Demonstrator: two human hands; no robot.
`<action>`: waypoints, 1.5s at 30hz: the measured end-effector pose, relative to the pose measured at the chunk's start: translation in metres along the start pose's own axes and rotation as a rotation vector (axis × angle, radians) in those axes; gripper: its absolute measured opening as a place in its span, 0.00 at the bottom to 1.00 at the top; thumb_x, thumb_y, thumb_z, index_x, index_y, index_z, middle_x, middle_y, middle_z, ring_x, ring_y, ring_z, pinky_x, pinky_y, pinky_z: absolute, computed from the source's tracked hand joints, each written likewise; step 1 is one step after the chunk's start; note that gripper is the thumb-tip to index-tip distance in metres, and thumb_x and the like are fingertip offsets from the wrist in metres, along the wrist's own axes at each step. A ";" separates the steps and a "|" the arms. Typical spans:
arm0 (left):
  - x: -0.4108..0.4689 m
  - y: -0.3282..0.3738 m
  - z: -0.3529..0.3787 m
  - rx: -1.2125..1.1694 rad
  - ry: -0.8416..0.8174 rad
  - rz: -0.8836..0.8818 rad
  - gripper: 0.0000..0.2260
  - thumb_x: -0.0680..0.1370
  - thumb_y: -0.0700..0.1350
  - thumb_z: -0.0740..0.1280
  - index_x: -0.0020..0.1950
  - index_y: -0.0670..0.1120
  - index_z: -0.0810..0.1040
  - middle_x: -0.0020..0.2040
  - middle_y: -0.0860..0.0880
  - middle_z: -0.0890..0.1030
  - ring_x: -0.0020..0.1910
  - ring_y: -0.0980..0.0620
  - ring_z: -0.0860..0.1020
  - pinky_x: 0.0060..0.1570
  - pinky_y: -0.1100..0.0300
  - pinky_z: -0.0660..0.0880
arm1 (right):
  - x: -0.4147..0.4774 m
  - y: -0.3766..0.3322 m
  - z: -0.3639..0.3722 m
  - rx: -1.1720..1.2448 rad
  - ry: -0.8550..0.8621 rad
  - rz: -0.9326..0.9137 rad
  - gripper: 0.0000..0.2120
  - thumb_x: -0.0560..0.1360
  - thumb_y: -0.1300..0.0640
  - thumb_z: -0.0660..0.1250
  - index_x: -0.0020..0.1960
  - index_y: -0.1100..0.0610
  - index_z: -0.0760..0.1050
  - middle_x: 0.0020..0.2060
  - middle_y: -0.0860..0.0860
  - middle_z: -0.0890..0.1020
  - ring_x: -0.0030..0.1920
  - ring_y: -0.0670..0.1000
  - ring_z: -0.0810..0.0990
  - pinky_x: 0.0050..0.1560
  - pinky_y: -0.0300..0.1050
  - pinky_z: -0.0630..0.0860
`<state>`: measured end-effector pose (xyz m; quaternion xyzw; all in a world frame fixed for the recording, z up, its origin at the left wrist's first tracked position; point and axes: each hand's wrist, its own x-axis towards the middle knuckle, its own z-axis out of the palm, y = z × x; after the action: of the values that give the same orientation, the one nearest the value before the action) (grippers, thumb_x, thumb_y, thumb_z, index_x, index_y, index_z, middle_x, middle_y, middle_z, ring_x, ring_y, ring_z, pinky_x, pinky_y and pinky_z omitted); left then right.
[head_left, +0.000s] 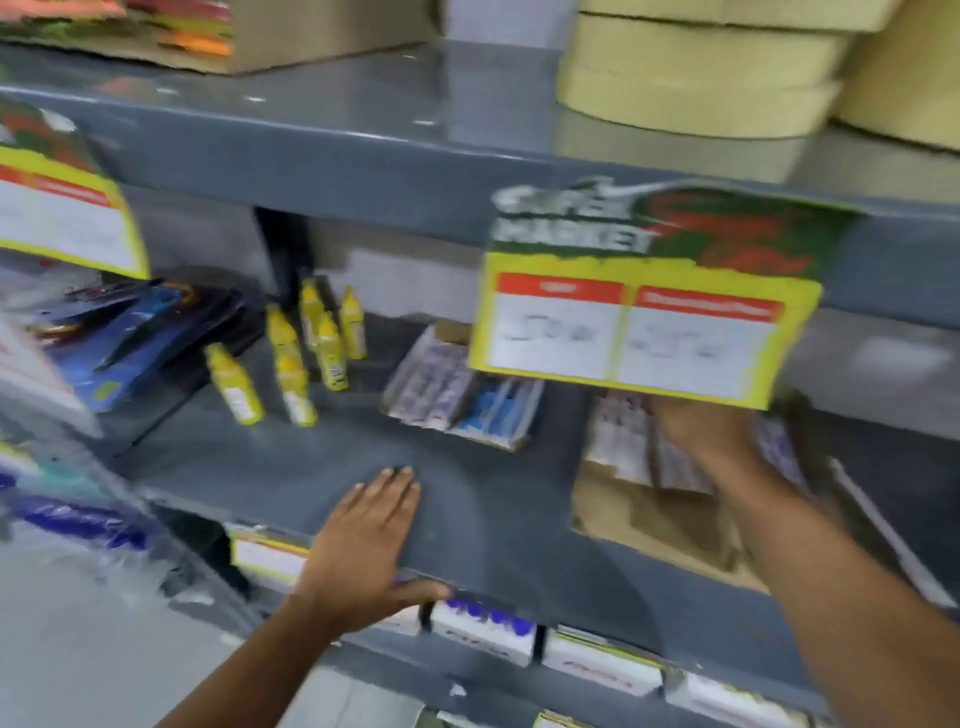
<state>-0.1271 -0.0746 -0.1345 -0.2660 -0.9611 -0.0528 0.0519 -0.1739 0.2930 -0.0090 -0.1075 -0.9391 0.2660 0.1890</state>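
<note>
My left hand (363, 540) lies flat and open on the front of the grey shelf (493, 519), thumb hooked under its edge. Further in, to the right, my right hand (709, 436) reaches into a cardboard box (649, 525) of packets (618, 436) that seem to run front to back. A hanging price card (639, 322) hides those fingers, so I cannot tell whether they grip.
</note>
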 end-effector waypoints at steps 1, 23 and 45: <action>0.000 -0.002 0.003 0.003 0.000 -0.002 0.49 0.68 0.78 0.56 0.72 0.38 0.65 0.73 0.39 0.64 0.71 0.39 0.63 0.70 0.51 0.50 | -0.003 0.015 -0.014 0.011 0.098 0.015 0.15 0.74 0.50 0.66 0.51 0.60 0.83 0.48 0.63 0.85 0.52 0.63 0.83 0.47 0.49 0.76; 0.002 0.006 -0.008 0.144 -0.135 -0.117 0.54 0.65 0.81 0.49 0.75 0.40 0.58 0.76 0.43 0.59 0.74 0.44 0.57 0.70 0.51 0.50 | -0.111 0.189 -0.094 -0.138 0.496 0.041 0.06 0.78 0.58 0.68 0.48 0.59 0.83 0.40 0.57 0.84 0.43 0.56 0.79 0.43 0.43 0.70; 0.000 0.006 -0.007 0.117 -0.111 -0.115 0.54 0.65 0.82 0.48 0.77 0.43 0.54 0.77 0.46 0.54 0.75 0.47 0.51 0.71 0.48 0.50 | -0.132 0.117 -0.086 -0.228 0.554 -0.988 0.13 0.67 0.68 0.76 0.45 0.60 0.74 0.32 0.60 0.83 0.26 0.58 0.79 0.27 0.47 0.77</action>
<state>-0.1234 -0.0702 -0.1274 -0.2094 -0.9776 0.0155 0.0111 -0.0071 0.3897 -0.0439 0.2584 -0.8162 0.0050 0.5167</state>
